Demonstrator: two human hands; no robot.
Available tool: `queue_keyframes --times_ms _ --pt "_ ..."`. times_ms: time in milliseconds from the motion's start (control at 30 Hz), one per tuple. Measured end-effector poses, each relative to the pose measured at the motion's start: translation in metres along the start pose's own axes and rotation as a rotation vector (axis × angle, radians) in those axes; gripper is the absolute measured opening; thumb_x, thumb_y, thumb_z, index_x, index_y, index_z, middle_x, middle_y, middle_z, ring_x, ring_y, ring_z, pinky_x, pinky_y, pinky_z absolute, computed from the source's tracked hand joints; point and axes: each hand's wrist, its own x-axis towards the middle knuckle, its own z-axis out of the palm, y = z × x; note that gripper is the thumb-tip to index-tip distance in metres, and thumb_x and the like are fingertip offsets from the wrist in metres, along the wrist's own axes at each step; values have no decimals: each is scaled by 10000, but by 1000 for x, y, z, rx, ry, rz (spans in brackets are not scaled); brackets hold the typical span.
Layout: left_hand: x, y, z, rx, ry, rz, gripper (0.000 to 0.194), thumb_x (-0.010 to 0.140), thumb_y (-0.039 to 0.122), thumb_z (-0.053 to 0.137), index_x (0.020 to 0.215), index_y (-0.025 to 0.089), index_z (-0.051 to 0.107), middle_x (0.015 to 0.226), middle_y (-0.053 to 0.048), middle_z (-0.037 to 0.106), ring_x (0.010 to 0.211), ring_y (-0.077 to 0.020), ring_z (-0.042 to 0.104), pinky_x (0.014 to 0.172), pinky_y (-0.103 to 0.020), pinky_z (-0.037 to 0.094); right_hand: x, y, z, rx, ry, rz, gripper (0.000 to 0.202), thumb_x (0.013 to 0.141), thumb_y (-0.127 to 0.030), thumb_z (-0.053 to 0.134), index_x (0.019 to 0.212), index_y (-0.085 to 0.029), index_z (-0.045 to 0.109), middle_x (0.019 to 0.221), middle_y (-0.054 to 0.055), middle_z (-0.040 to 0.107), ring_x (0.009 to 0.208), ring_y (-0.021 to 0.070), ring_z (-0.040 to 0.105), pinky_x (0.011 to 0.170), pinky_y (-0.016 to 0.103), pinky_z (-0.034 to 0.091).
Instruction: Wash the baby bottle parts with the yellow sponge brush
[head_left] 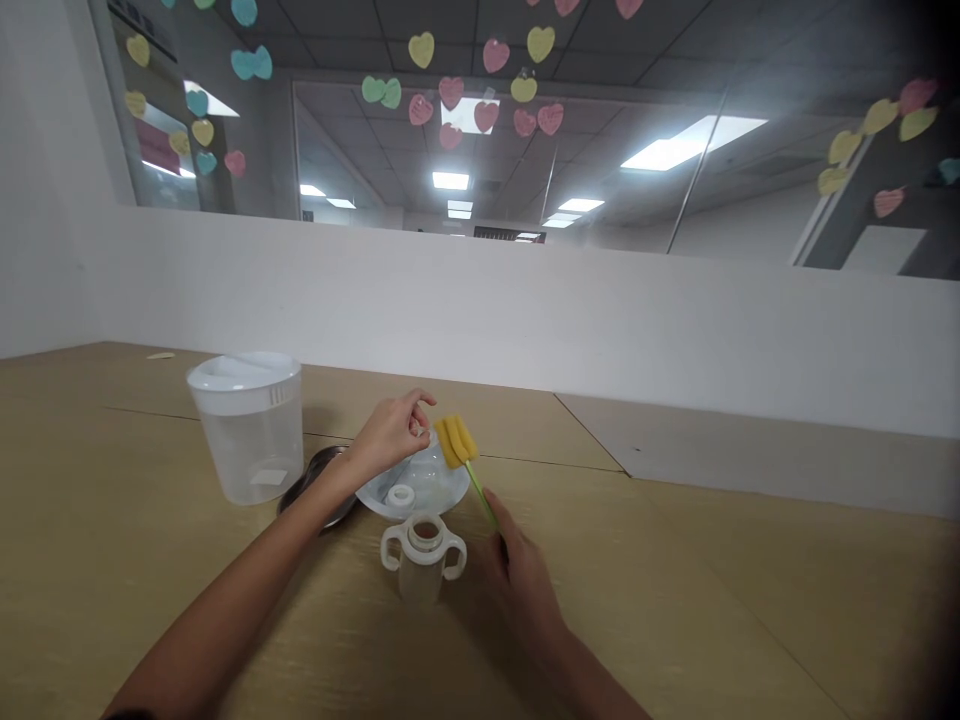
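My right hand (525,575) grips the green handle of a bottle brush (457,443), its yellow sponge head pointing up and to the left. My left hand (397,430) hovers over a clear bowl (375,503), its fingers curved and apart, with nothing plainly held. Inside the bowl are a white ring-shaped cap (400,496) and a clear, dome-like piece (429,465), partly hidden by the hand. In front of the bowl, a baby bottle (421,575) with two white side handles stands upright, its mouth uncovered.
A translucent white lidded bucket (251,430) stands at the left. Beside it, a dark metal dish (319,475) is partly covered by my left forearm. A small pale flat object (160,356) lies near the back wall. A grey panel (750,450) adjoins the wooden table.
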Motion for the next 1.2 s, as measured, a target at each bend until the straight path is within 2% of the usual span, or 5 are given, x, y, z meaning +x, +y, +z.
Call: queue_keyframes --times_ms 433,600,767,1000,1200 --pt "-1 -5 -5 23 166 -59 299 736 248 518 1030 193 542 679 15 599 604 -122 564 582 -223 425 -5 0 6 34 -71 -152 509 784 -152 352 1281 -101 453 605 -3 513 517 115 438 521 212 368" --pt "-1 -5 -6 -138 80 -23 314 739 308 547 1031 193 555 674 16 595 602 -121 571 567 -218 440 -3 2 3 14 -51 -144 518 773 -135 348 1278 -90 453 583 -4 513 504 121 447 502 211 366" --pt "-4 3 -5 -303 -122 -9 326 756 321 540 1048 175 542 691 -3 639 629 -131 594 561 -215 450 -2 1 1 -12 -41 -126 508 774 -141 360 1269 -101 466 605 5 534 520 127 468 516 217 387" --pt "-2 -1 -9 120 -16 59 325 749 203 531 1074 201 541 787 4 640 626 -119 568 619 -229 421 -2 1 2 -19 -27 -121 492 794 -150 344 1271 -104 458 653 21 583 548 134 501 531 227 406" --pt "-1 -27 -36 533 -64 -127 370 734 142 505 1099 201 525 850 -25 652 789 -185 595 674 -269 419 -3 0 -1 -27 2 -108 487 801 -153 329 1269 -89 451 673 30 591 579 144 525 553 240 428"
